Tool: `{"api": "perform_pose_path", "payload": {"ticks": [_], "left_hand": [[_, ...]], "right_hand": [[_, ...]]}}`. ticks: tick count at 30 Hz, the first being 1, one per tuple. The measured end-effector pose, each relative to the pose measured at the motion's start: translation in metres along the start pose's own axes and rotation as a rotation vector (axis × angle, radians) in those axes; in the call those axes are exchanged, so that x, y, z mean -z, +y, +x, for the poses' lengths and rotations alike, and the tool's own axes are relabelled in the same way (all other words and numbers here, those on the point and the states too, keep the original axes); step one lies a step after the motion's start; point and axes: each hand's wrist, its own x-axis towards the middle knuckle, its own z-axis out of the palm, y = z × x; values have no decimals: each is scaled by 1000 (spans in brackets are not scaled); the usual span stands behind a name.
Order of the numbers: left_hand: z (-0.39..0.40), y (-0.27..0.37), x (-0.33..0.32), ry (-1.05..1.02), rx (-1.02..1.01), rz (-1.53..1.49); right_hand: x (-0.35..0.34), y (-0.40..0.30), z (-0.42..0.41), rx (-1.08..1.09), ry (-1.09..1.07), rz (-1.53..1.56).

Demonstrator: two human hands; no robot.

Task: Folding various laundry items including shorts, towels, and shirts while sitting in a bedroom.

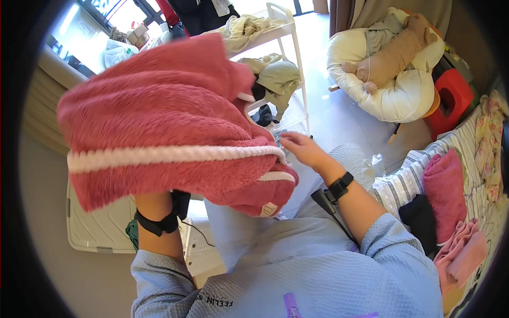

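A red fleece garment or cover with fluffy white trim hangs raised before me, partly blurred. My left forearm, with a black strap at the wrist, reaches up beneath it. The fabric hides my left hand, so its grip cannot be seen. At the cloth's right edge is my right hand, fingers extended and slightly apart, nothing visible between them. Whether its fingertips touch the trim is unclear. A small label with writing shows on the lower right fold.
A white cart bears crumpled clothes on its shelves. To its right, a cream cushion seat holds a tan plush toy. Folded pink cloth and black cloth lie on the striped bedding. A lidded storage box stands at left.
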Motion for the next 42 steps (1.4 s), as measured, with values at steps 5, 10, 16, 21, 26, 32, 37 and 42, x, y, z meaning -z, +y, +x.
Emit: {"api": "perform_pose_path", "payload": {"ticks": [5,10,16,21,26,32,37,42], "left_hand": [[-40,24,23,36,129,1],[-52,6,33,50,248,-61],[3,11,20,85,422,-81],[-1,15,28,118,559,-113],[16,19,15,124,677,-187],[23,15,29,182,858,-226],[53,-25,37,226,1015,-304],[47,-61,74,275,1162,-384]], "right_hand": [[-34,-52,-44,271,-405,-197],[-47,-68,-93,569,-402,-129],[-85,-74,-123,833,-733,-138],[-73,-19,-33,133,-420,143],[-47,-1,33,173,-138,171],[-43,-69,-6,404,-292,429],[20,-126,1,585,-410,537],[117,-185,-25,775,-539,640]]}}
